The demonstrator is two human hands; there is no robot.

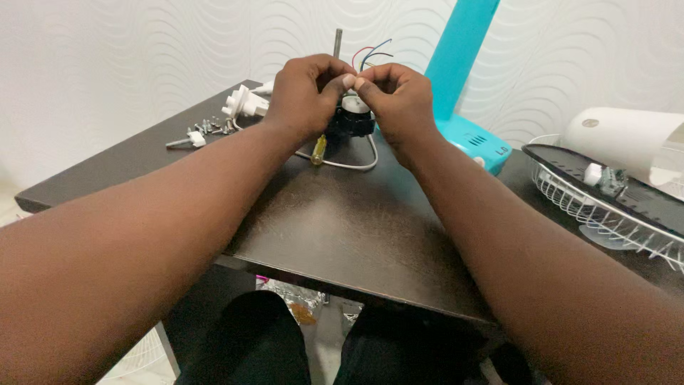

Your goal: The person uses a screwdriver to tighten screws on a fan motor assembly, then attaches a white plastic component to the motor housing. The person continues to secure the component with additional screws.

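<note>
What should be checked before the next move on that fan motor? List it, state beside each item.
1. Both hands on the fan motor: ok; left hand and right hand pinch at its top.
2. Motor resting on the dark table: ok.
3. Shaft upright: ok.
4. Coloured wires free of the fingers: cannot tell.
5. Loose screws away from the table edge: ok.
6. Yellow-handled screwdriver within reach: ok, beside the motor.
</note>
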